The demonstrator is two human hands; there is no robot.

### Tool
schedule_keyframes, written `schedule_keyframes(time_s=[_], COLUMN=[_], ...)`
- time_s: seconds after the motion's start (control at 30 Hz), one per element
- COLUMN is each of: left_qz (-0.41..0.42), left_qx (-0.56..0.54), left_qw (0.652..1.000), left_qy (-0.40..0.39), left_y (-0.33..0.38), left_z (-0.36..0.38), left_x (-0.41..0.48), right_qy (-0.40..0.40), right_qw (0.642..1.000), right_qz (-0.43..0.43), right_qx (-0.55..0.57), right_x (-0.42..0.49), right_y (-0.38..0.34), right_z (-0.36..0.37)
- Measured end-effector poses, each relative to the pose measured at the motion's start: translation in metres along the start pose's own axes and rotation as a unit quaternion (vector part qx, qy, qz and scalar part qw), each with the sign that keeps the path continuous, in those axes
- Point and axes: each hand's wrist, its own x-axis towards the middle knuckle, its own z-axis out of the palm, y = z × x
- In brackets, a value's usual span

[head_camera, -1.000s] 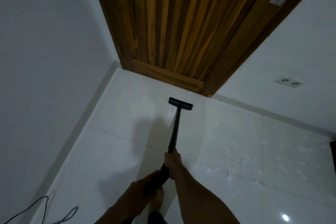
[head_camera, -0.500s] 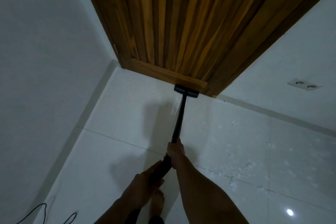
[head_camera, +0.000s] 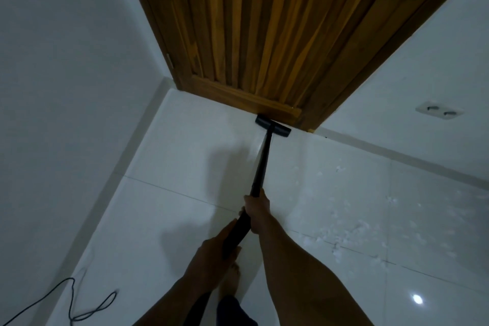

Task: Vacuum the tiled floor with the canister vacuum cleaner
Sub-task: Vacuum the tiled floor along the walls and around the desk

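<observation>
A black vacuum wand (head_camera: pixel 262 167) runs from my hands forward to a flat black floor nozzle (head_camera: pixel 272 129). The nozzle rests on the white tiled floor (head_camera: pixel 172 206), right against the foot of the wooden door (head_camera: pixel 264 34). My right hand (head_camera: pixel 256 210) grips the wand higher up. Just behind and below it, my left hand (head_camera: pixel 214 251) holds the thicker lower end of the wand. White fluff and crumbs (head_camera: pixel 352 230) are scattered on the tiles to the right of the wand. The canister itself is out of view.
A black power cable (head_camera: pixel 79 302) loops over the floor at the bottom left. White walls close in the left side and the right; a double wall socket (head_camera: pixel 439 111) sits low on the right wall. My bare foot (head_camera: pixel 231 280) stands under my hands.
The nozzle has slid forward across the tile, from clear of the door to touching its bottom edge. Both hands kept their grip on the wand.
</observation>
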Motion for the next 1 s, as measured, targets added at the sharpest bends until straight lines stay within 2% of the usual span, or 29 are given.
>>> schedule_keyframes(time_s=[0.17,0.5,0.7,1.0], left_qz=[0.027,0.083,0.137,0.189], left_qx=[-0.018,0.014,0.027,-0.012], left_qw=[0.999,0.996,0.99,0.982], left_qy=[-0.03,-0.024,-0.022,-0.021], left_y=[-0.025,-0.076,-0.141,-0.228], left_z=[0.009,0.04,0.073,0.139], left_x=[-0.033,-0.15,-0.268,-0.402], right_qy=[0.005,0.008,0.012,0.009], right_qw=[1.0,0.997,0.994,0.993], right_qz=[-0.013,-0.078,-0.11,-0.114], right_qx=[0.013,0.015,-0.001,-0.027], right_x=[-0.032,-0.143,-0.245,-0.332], right_y=[0.033,0.127,0.224,0.37], right_z=[0.004,-0.01,-0.025,-0.046])
